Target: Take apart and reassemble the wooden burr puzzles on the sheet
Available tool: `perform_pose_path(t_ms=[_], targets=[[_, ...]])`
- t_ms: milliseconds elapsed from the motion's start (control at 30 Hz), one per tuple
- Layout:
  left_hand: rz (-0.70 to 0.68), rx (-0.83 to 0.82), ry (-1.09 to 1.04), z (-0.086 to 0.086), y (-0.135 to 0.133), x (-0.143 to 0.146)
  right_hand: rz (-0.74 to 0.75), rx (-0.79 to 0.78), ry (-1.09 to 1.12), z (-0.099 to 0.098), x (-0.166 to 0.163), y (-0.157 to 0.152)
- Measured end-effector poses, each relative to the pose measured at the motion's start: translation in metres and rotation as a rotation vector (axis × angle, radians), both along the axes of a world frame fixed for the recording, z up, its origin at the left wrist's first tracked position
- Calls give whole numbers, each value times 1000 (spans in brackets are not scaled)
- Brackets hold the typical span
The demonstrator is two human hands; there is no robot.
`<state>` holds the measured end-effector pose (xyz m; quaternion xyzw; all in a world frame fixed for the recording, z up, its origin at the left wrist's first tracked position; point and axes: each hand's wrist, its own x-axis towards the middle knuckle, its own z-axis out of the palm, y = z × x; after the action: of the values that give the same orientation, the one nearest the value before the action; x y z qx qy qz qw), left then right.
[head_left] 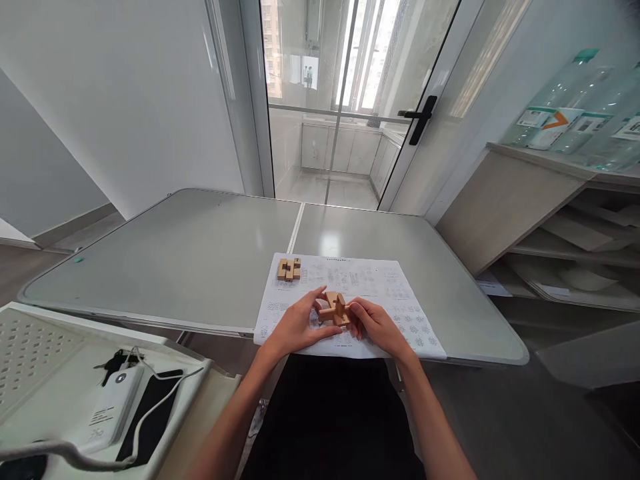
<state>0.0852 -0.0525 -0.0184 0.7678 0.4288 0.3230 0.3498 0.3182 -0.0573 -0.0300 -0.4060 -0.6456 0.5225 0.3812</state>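
Observation:
Over the front part of a printed paper sheet [335, 277], both my hands hold a partly joined wooden burr puzzle [338, 310], made of notched light-brown sticks crossing each other. My left hand [300, 325] grips it from the left, thumb along the near side and fingers behind. From the right, my right hand [374, 325] pinches it with thumb and curled fingers; some of those fingertips are hidden. Farther back on the sheet's left corner lie several loose notched wooden pieces [289, 269] side by side.
The sheet lies on a grey folding table [220, 260] with a centre seam. At lower left a white cart [45, 400] carries a power bank [116, 407], cable and keys. Plastic bottles [560, 110] stand on a shelf unit [540, 180] at right. A glass door [345, 153] stands behind.

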Motion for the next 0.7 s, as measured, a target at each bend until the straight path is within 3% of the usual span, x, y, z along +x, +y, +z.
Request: perform_pose_path(t_ms=[367, 700], targets=[[-34, 30, 48, 12, -4, 1, 73, -50, 87, 0, 2, 1], [-64, -72, 17, 17, -3, -2, 83, -104, 132, 5, 4, -1]])
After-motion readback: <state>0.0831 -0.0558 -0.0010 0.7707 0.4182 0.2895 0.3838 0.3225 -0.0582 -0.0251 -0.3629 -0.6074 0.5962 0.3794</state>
